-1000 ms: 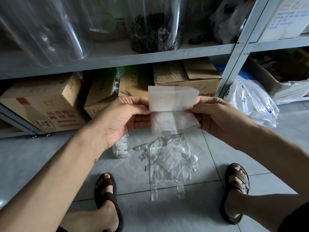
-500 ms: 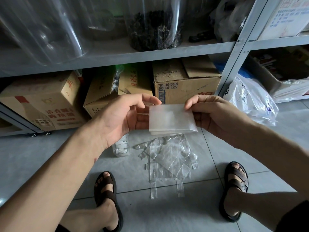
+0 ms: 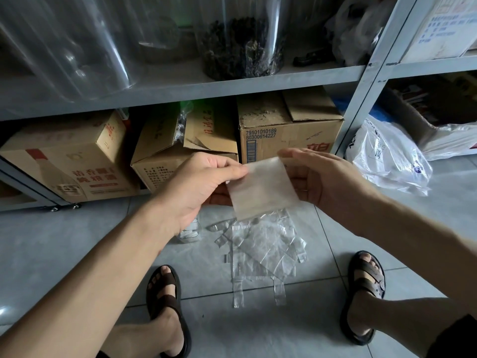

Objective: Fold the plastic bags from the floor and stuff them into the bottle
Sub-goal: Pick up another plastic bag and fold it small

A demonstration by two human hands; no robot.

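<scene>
Head view: since 1 s ago the raised flap is down, so the folded bag [image 3: 263, 188] is 1 compact, tilted square, probably near ready for stuffing. My left hand [image 3: 196, 187] pinches its upper-left corner and my right hand [image 3: 325, 179] grips the right edge, fingers curled behind. The bottle [image 3: 189, 231] stands on the floor under my left wrist, beside the loose bags [image 3: 263, 249].

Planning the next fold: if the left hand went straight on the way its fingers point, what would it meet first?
The folded bag, whose upper left corner the left hand pinches. Just past it, probably the right hand, which holds the bag's opposite edge. Depth between the hands is unclear.
</scene>
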